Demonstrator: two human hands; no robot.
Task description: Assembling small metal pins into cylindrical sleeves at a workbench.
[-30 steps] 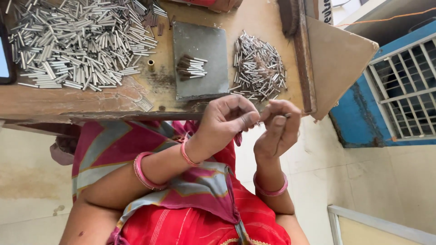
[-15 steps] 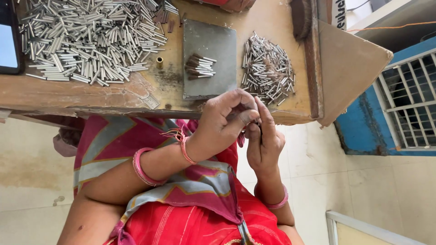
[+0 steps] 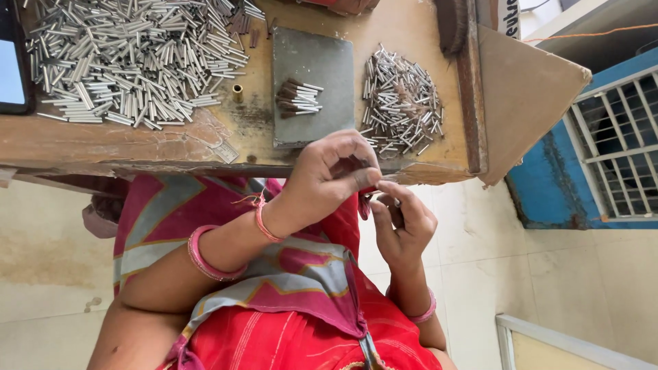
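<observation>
Your 2 hands meet just below the desk (image 3: 103, 147) edge. Your left hand (image 3: 329, 175) is curled, fingertips pinching a small dark piece that is mostly hidden; your right hand (image 3: 401, 223) is half open, fingertips touching it. The small pile of thin metal pins (image 3: 401, 103) lies just above them, beside the grey plate (image 3: 312, 85).

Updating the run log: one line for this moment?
left hand: pinching small part | right hand: fingertips meeting left | over bench edge | tube pile nearby

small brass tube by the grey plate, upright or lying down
Upright: the brass tube shows its round open end to the camera, unlike the silver tubes lying flat.
</observation>
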